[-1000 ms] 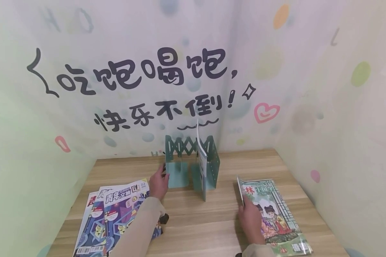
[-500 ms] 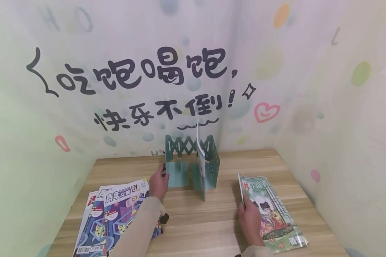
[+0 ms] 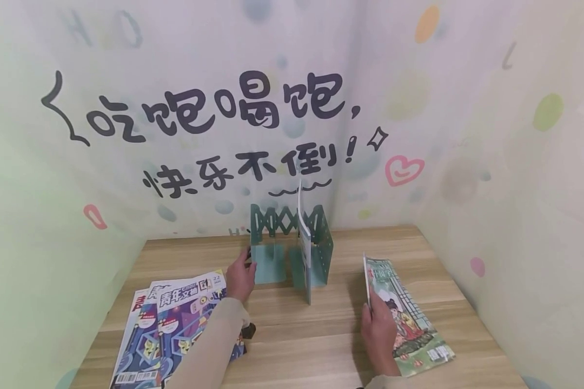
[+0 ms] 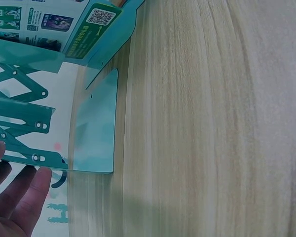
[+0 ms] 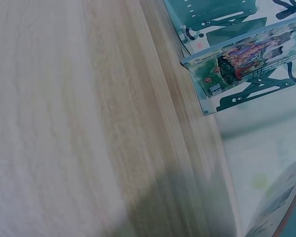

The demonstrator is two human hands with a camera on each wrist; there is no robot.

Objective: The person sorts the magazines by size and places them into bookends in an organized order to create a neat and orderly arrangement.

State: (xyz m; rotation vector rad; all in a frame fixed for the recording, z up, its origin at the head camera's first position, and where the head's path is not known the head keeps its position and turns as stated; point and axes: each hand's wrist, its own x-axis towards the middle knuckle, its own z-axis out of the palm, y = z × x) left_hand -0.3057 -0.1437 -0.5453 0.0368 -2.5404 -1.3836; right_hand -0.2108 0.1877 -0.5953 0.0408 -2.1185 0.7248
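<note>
A teal expandable book rack (image 3: 267, 265) with a criss-cross lattice back stands at the far side of the table. My left hand (image 3: 240, 275) holds its left end plate, thumb on one side and fingers on the other in the left wrist view. One thin magazine (image 3: 305, 254) stands upright in the rack, nearer the right end. To the right, my right hand (image 3: 380, 329) grips the left edge of a green illustrated magazine (image 3: 413, 324), which is tilted with that edge raised. In the right wrist view, only a fingertip and part of the held magazine (image 5: 288, 210) show.
Several overlapping purple-blue magazines (image 3: 185, 313) lie at the left of the wooden table (image 3: 292, 346), under and beside my left forearm. A printed fabric wall (image 3: 199, 65) closes off the back, directly behind the rack, and both sides.
My right hand has tilted the green magazine more steeply, raising its left edge, and its far right side has drawn inward. My left hand and the rack have stayed put.
</note>
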